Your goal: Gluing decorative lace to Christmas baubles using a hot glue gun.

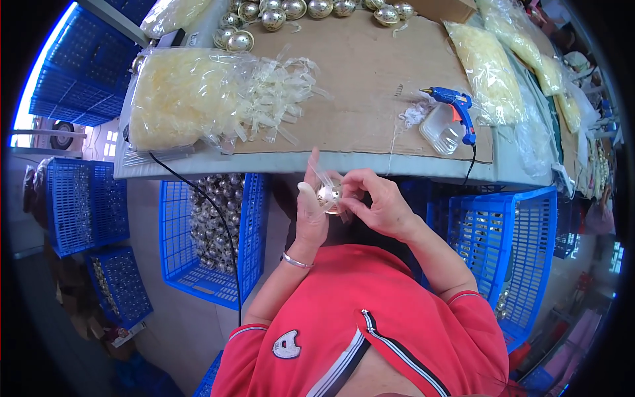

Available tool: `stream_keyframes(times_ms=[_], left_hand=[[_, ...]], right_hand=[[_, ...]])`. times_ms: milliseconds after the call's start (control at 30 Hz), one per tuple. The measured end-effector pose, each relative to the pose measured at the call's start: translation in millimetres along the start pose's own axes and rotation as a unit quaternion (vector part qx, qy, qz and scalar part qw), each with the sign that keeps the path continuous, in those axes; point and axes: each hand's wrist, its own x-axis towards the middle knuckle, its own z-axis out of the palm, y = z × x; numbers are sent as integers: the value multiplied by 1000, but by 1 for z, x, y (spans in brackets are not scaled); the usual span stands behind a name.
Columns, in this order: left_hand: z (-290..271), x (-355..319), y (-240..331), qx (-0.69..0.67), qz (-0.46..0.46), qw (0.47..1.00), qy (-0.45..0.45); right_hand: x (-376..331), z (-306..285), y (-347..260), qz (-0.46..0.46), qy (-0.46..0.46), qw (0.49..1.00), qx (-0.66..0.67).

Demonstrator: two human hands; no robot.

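Observation:
Just off the table's near edge, a shiny silver-gold bauble (329, 196) sits between my two hands. My left hand (311, 215) holds it from the left, thumb against its side and one finger pointing up. A strip of clear ribbon (323, 171) rises from the bauble's top, beside that finger. My right hand (383, 205) is closed, its bent thumb and fingers gripping the bauble's right side. Whether those fingertips also pinch a ribbon cannot be seen. The nearest loose ribbons (281, 92) spill from a clear bag (188, 99) on the table.
A blue glue gun (453, 106) rests on a clear plastic tray (442, 135) at the right of the cardboard sheet (370, 73). More baubles (294, 8) line the far edge. Blue crates stand beneath: one (173, 231) with baubles at left, another (509, 245) at right. A black cable (225, 225) hangs at left.

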Motion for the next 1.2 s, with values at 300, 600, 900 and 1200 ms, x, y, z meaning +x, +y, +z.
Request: stream_keyframes(times_ms=[300, 600, 900, 1200], left_hand=[[-1, 0, 1, 6, -6, 1000, -10], [-2, 2, -1, 7, 16, 1000, 9], [-6, 0, -6, 35, 54, 998, 2], [-19, -7, -5, 39, 42, 998, 8]], right_hand=[[6, -3, 3, 13, 11, 1000, -12], [8, 0, 1, 58, 35, 997, 30], [11, 0, 7, 149, 25, 976, 155], [16, 2, 16, 186, -21, 953, 240]])
